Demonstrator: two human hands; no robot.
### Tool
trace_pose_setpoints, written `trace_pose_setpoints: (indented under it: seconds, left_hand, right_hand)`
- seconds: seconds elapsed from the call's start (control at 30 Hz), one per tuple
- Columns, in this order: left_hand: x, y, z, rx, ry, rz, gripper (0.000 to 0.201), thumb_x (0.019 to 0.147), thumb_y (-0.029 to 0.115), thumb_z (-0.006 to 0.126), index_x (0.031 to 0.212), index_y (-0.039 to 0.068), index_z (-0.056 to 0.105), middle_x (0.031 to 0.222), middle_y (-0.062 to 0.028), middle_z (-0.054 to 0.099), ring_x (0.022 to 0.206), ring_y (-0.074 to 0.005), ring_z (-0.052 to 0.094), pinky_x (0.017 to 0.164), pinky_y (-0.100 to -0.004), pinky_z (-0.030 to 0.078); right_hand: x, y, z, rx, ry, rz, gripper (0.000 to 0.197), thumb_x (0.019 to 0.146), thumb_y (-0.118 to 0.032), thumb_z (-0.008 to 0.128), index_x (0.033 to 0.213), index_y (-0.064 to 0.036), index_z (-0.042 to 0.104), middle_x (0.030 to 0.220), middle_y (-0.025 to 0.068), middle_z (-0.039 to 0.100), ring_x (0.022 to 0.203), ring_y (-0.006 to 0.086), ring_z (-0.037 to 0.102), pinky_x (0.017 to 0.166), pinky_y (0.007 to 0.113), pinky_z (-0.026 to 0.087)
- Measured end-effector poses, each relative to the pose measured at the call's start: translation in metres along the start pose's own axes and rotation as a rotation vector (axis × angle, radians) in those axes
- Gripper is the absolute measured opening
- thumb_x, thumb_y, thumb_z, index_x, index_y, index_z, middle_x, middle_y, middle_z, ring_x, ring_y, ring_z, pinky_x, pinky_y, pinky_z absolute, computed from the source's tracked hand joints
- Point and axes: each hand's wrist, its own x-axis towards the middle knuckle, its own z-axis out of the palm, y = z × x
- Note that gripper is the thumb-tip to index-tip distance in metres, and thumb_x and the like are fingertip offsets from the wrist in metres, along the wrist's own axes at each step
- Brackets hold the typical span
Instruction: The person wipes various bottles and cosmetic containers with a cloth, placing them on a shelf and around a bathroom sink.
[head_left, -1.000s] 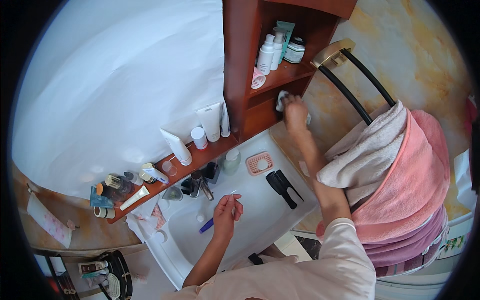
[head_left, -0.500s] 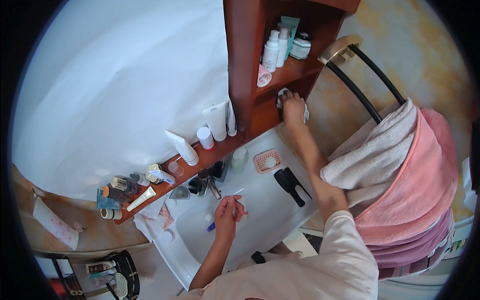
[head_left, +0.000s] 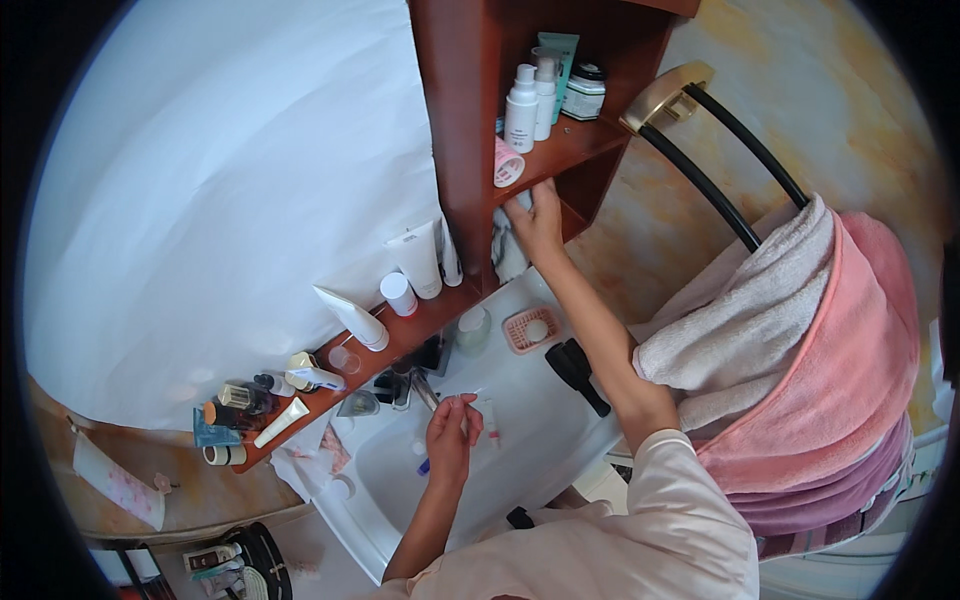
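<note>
My right hand (head_left: 540, 228) reaches into the lower compartment of the reddish-brown wooden shelf (head_left: 455, 120), its fingers closed on a crumpled white-and-grey cloth (head_left: 507, 245). The cloth lies against the compartment's left side; my fingertips are partly hidden under the board above. Over the white washbasin (head_left: 540, 455) my left hand (head_left: 452, 432) hovers with fingers curled together near the tap (head_left: 425, 390). Whether anything small sits in them I cannot make out. Above my right hand stand white pump bottles (head_left: 521, 112), a green tube (head_left: 560, 75), a dark-lidded jar (head_left: 584, 92) and a pink-and-white container lying on its side (head_left: 508, 163).
Tubes and bottles line the narrow ledge (head_left: 325, 390), among them a white tube (head_left: 352, 318) and a white-capped jar (head_left: 398, 295). A pink soap dish (head_left: 530, 330) and a black hairbrush (head_left: 577, 377) lie on the basin rim. Towels (head_left: 790, 330) hang from a black rail (head_left: 700, 185) at right.
My right hand has moved left with the cloth, from the compartment's outer right side to its left side. My left hand stays over the basin, nearly still. The view has shifted slightly.
</note>
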Motion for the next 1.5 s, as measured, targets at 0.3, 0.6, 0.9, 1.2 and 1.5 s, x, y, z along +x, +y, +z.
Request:
trace_pose_setpoints:
  seconds: [0.3,0.6,0.9,1.2,1.5]
  left_hand:
    - [-0.010,0.000,0.011,0.028,0.021,0.003,0.026,0.103,0.022,0.044,0.117,0.003,0.054,0.070,-0.0036,0.055,0.056,-0.0077,0.041,0.052,-0.0203,0.033]
    - [0.000,-0.005,0.016,-0.141,-0.026,-0.067,0.024,0.103,0.018,0.043,0.120,0.003,0.049,0.081,-0.0085,0.058,0.059,-0.0132,0.047,0.058,-0.0249,0.039]
    - [0.036,0.021,0.029,-0.399,-0.076,-0.139,0.050,0.085,-0.010,0.046,0.134,-0.001,0.038,0.121,-0.0190,0.055,0.115,-0.0312,0.056,0.100,-0.0367,0.047]
    - [0.010,0.038,0.027,-0.319,-0.227,-0.092,0.038,0.095,-0.002,0.049,0.132,0.001,0.042,0.114,-0.0163,0.060,0.110,-0.0292,0.062,0.095,-0.0323,0.051]
    - [-0.040,0.026,-0.042,-0.373,-0.009,-0.042,0.017,0.099,0.010,0.046,0.114,0.004,0.052,0.097,-0.0109,0.064,0.083,-0.0193,0.063,0.070,-0.0283,0.050]
  right_hand:
    - [0.008,-0.020,-0.092,-0.226,0.071,-0.027,0.039,0.075,0.002,0.054,0.114,-0.0009,0.056,0.117,0.0183,0.056,0.112,0.0362,0.053,0.096,0.036,0.043]
    - [-0.006,0.055,-0.046,-0.652,-0.232,0.144,0.039,0.070,-0.003,0.068,0.108,-0.0071,0.060,0.110,0.0150,0.056,0.101,0.0377,0.055,0.084,0.046,0.048]
    - [-0.070,-0.005,-0.048,-0.481,-0.532,-0.085,0.045,0.065,-0.006,0.071,0.109,-0.0081,0.063,0.115,0.0131,0.057,0.103,0.0362,0.053,0.086,0.046,0.046]
    - [-0.038,0.028,-0.044,-0.713,-0.509,0.054,0.041,0.074,0.002,0.065,0.112,-0.0113,0.063,0.113,0.0109,0.058,0.102,0.0344,0.055,0.086,0.046,0.047]
    - [-0.075,-0.019,-0.040,-0.489,-0.573,-0.067,0.039,0.069,0.005,0.064,0.107,-0.0053,0.063,0.111,0.0138,0.057,0.096,0.0352,0.053,0.084,0.041,0.048]
